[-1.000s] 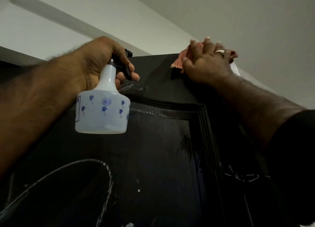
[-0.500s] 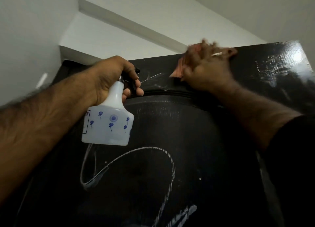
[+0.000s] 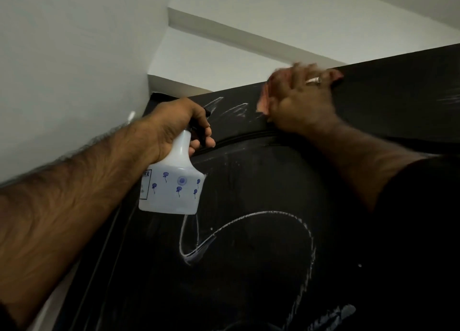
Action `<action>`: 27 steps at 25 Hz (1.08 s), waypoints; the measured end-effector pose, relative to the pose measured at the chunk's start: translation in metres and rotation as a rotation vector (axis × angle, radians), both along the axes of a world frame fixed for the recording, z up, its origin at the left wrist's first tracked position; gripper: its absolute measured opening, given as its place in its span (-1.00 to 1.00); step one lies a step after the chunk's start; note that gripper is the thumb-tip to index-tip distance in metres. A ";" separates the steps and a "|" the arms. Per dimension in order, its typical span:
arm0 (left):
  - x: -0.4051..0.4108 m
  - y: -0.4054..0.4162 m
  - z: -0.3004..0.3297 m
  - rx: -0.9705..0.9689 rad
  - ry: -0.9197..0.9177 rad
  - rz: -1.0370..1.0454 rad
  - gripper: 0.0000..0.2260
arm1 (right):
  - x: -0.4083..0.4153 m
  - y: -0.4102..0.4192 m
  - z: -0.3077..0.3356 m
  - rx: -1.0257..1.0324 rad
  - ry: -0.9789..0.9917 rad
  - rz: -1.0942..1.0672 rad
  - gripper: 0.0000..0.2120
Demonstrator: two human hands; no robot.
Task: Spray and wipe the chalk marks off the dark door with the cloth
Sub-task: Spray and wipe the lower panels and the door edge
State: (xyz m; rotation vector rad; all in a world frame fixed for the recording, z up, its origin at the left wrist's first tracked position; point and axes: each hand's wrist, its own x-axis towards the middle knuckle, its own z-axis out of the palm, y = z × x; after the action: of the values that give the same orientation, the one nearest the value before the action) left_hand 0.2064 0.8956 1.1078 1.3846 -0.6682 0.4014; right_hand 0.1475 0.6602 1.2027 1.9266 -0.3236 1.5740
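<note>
Up high, the right hand (image 3: 302,101) presses a pink cloth (image 3: 265,99) flat on the door (image 3: 249,268) near its top edge, seemingly with straight fingers; the left hand (image 3: 178,126) grips a spray bottle (image 3: 174,186) beside chalk marks (image 3: 273,215).
</note>
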 end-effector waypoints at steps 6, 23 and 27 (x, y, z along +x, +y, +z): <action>0.015 0.027 -0.015 -0.008 0.055 0.085 -0.80 | 0.022 0.011 -0.014 -0.469 0.490 0.045 -0.22; 0.062 0.079 -0.031 -0.096 0.108 0.358 -0.85 | 0.093 0.066 0.019 -0.351 0.274 0.030 -0.15; 0.078 0.084 -0.048 -0.089 0.104 0.367 -0.82 | 0.136 0.120 0.025 -0.114 0.169 -0.044 -0.21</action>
State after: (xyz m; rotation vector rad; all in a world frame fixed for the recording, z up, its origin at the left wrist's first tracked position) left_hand 0.2844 0.9798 1.0601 1.4334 -0.3052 0.6374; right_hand 0.2839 0.7806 1.2275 1.9347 -0.1994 1.3608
